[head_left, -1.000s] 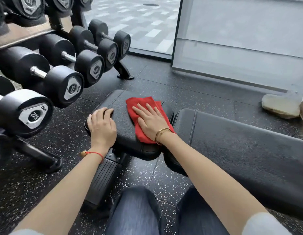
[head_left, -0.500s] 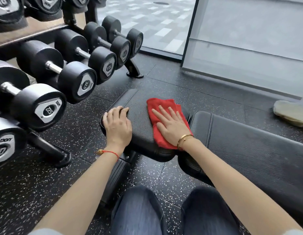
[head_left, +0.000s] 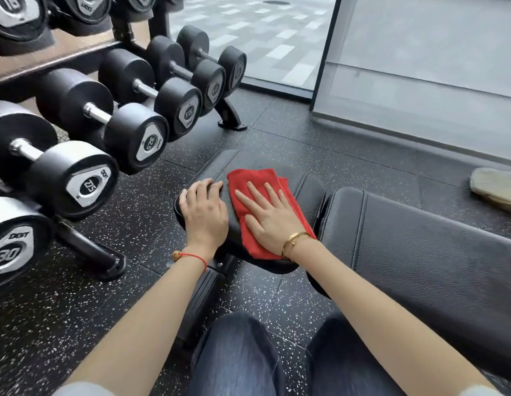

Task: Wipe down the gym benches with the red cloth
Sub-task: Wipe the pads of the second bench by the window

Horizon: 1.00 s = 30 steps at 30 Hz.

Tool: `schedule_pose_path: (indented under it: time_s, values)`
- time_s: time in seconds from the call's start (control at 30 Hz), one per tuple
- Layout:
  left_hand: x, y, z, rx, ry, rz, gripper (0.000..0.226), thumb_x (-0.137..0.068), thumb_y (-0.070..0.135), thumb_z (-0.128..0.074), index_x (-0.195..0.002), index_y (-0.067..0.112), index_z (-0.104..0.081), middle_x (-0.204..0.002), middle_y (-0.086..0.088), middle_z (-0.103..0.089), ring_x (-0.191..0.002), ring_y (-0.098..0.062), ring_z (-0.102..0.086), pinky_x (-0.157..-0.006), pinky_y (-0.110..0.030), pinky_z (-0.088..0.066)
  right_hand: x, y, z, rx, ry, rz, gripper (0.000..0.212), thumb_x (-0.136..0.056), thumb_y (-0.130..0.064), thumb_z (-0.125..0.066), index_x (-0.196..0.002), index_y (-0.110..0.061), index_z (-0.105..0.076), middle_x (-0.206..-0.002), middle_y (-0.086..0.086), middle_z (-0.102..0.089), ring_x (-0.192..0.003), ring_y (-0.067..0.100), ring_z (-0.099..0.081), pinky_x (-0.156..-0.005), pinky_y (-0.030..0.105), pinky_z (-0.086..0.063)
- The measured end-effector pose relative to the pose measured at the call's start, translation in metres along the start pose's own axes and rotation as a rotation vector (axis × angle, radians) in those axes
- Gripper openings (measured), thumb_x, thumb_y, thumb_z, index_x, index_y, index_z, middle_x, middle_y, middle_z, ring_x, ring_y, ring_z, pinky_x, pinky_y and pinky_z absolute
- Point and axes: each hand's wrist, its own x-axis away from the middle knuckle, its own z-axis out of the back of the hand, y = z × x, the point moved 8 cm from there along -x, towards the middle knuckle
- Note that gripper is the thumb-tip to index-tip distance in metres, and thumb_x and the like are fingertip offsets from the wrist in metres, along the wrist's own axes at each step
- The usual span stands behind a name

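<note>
Rack: dumbbell rack (head_left: 121,32) stood at the left on the speckled floor (head_left: 291,130), and held black dumbbells in two tiers.
Lower tier: six dumbbells were in view, running from the far one (head_left: 211,57) to the nearest (head_left: 13,247), which was marked 30; the next one (head_left: 63,172) read 27.5.
Upper tier: four dumbbell ends (head_left: 15,18) showed, cut off by the top edge.
Bench: one gym bench was in view, in two black padded parts, a seat pad (head_left: 305,190) and a long back pad (head_left: 434,252) just beside it, with a narrow gap between them.
Cloth: one red cloth (head_left: 260,181) lay folded on the seat pad, reaching from its far half to its near edge.
Right hand: right hand (head_left: 273,215) lay flat on the red cloth with straight, slightly spread fingers and pressed it against the pad; a gold bangle (head_left: 294,242) sat on the wrist.
Left hand: left hand (head_left: 204,212) rested on the left end of the seat pad just beside the cloth, its fingers bent over the pad's rounded corner in a grip; a red string bracelet (head_left: 191,257) circled the wrist.
Legs: two knees in blue jeans (head_left: 237,352) showed at the bottom, below the bench.
Floor item: one pale object (head_left: 497,187) lay at the far right; I could not tell what it was.
</note>
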Motion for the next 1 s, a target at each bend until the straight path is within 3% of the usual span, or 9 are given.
schedule_pose_path:
  time_s: [0.1,0.3,0.4,0.6,0.77,1.0]
  values:
    - [0.000,0.001,0.000,0.016,-0.006,0.000,0.051,-0.090,0.027,-0.028,-0.129,0.015,-0.059,-0.137,-0.007,-0.054,-0.131,-0.029,-0.044,-0.116,-0.053,-0.024,0.019,0.031,0.003,-0.006,0.010,-0.103,0.056,-0.099,-0.041,-0.028,-0.152,-0.044,-0.009,-0.163,-0.010,-0.002,-0.150,0.028,0.004,-0.121,0.044,0.007]
    - [0.002,0.002,0.000,0.026,-0.020,0.002,0.049,-0.090,0.025,-0.030,-0.129,0.015,-0.059,-0.137,-0.008,-0.053,-0.131,-0.030,-0.044,-0.116,-0.054,-0.023,-0.028,0.100,0.023,-0.062,-0.005,-0.507,0.055,-0.101,-0.039,-0.026,-0.153,-0.041,-0.010,-0.164,-0.004,0.002,-0.149,0.035,0.004,-0.120,0.051,0.005]
    - [0.000,0.002,0.001,0.024,-0.019,0.005,0.049,-0.090,0.025,-0.030,-0.128,0.015,-0.059,-0.137,-0.008,-0.053,-0.130,-0.030,-0.044,-0.116,-0.054,-0.024,-0.029,0.085,0.021,-0.008,-0.001,-0.444,0.055,-0.101,-0.039,-0.026,-0.153,-0.041,-0.010,-0.164,-0.003,0.002,-0.149,0.036,0.004,-0.119,0.053,0.006]
    - [0.000,0.004,0.003,0.031,-0.041,0.005,0.048,-0.092,0.026,-0.031,-0.132,0.015,-0.057,-0.139,-0.006,-0.052,-0.132,-0.029,-0.042,-0.117,-0.052,-0.022,0.017,0.023,0.001,0.009,0.018,-0.083,0.056,-0.100,-0.040,-0.028,-0.152,-0.045,-0.008,-0.163,-0.009,-0.001,-0.150,0.031,0.005,-0.120,0.050,0.006]
    - [0.002,0.001,0.007,0.109,-0.139,0.016,0.051,-0.100,0.026,-0.042,-0.148,0.011,-0.036,-0.150,-0.008,-0.041,-0.142,-0.025,-0.032,-0.122,-0.046,-0.014,-0.018,0.023,0.003,-0.005,-0.039,-0.134,0.054,-0.101,-0.040,-0.026,-0.152,-0.045,-0.008,-0.163,-0.009,0.002,-0.150,0.031,0.006,-0.120,0.048,0.008]
    - [0.022,-0.032,0.046,0.189,-0.146,0.016,0.053,-0.100,0.024,-0.048,-0.148,0.005,-0.036,-0.151,-0.012,-0.040,-0.141,-0.027,-0.032,-0.120,-0.039,-0.023,-0.090,-0.019,-0.008,-0.019,-0.080,-0.154,0.055,-0.100,-0.041,-0.021,-0.152,-0.044,-0.006,-0.163,-0.007,0.005,-0.149,0.035,0.008,-0.119,0.052,0.010]
